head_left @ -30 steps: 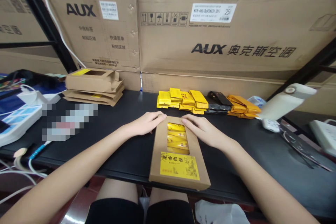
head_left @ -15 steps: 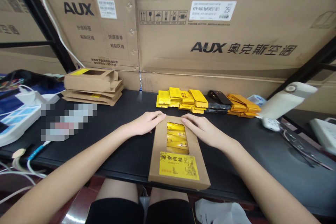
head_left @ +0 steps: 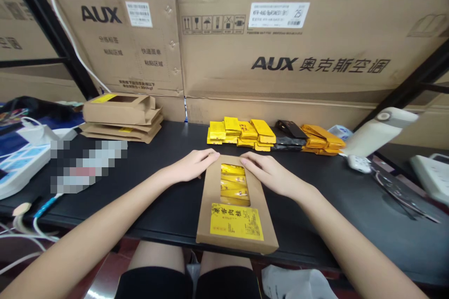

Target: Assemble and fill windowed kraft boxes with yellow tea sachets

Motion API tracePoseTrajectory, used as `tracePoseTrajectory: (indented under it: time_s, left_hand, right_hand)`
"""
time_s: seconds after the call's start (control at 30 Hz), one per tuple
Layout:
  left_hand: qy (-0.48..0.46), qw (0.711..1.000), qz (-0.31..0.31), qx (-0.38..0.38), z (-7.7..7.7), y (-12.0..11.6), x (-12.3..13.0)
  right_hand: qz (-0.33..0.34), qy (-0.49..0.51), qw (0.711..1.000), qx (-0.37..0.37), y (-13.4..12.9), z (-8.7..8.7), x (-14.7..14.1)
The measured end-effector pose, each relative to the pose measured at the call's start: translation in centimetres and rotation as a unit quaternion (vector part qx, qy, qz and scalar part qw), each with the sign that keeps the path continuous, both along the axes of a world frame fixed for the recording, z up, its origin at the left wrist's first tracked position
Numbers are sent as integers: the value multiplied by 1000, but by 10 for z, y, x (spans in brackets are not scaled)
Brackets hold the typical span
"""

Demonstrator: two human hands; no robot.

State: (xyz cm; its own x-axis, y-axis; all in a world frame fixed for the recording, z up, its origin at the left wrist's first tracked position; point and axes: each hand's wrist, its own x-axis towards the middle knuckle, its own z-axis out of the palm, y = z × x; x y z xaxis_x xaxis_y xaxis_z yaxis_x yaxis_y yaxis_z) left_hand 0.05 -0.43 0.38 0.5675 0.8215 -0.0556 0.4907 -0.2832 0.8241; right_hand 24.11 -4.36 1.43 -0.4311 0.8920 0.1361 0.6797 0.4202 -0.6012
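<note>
A brown cardboard box point(head_left: 206, 196) with a yellow label and a window showing yellow packets lies at the table's front edge. The thumb of my left hand point(head_left: 192, 164) rests at its far left corner, the other fingers beyond the edge. At the far right corner, my right hand point(head_left: 268, 172) has its thumb on the top face and its fingers over the side. Both hands grip the box by its far end, and its lid looks closed. Behind it are stacked yellow packets point(head_left: 242, 133), black packets point(head_left: 291, 136) and orange packets point(head_left: 321, 139).
Flattened brown boxes point(head_left: 121, 117) are stacked at the back left. A power strip point(head_left: 26, 163) and cables lie at the left. On the right are a white bottle point(head_left: 379, 133), glasses point(head_left: 403, 198) and a white device point(head_left: 433, 177). Large cartons point(head_left: 315, 84) stand behind the table point(head_left: 168, 215).
The whole view has shifted slightly. Both hands keep the same grip on the box, which has not visibly moved on the table.
</note>
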Motion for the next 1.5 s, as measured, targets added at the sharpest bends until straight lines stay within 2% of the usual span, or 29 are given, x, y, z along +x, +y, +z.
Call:
tracePoseTrajectory:
  time_s: [1.0, 1.5]
  left_hand:
    - [8, 1000, 3, 9, 0, 0, -1]
    - [13, 1000, 2, 17, 3, -2, 1]
  right_hand:
    - [-4, -5, 1000, -2, 0, 1, -2]
    - [-15, -61, 998, 5, -7, 7, -4]
